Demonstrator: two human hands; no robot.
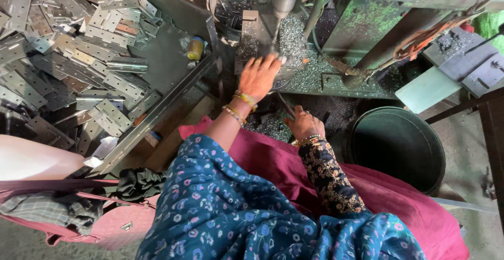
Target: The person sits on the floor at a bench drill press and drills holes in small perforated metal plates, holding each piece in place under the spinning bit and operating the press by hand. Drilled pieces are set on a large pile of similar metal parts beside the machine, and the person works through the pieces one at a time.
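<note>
The left hand point(259, 76) presses flat, fingers spread, on a metal hinge plate point(251, 34) under the drill spindle point(282, 5) at the machine bed's point(336, 76) left edge. The right hand point(303, 124) seems curled round a lever, though that is unclear. The plate looks stiff, light and sharp-edged, best held by its flat faces.

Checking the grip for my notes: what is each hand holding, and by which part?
The left hand presses a flat metal piece on the drill table, fingers at its lower edge. The right hand grips a thin rod's near end.
</note>
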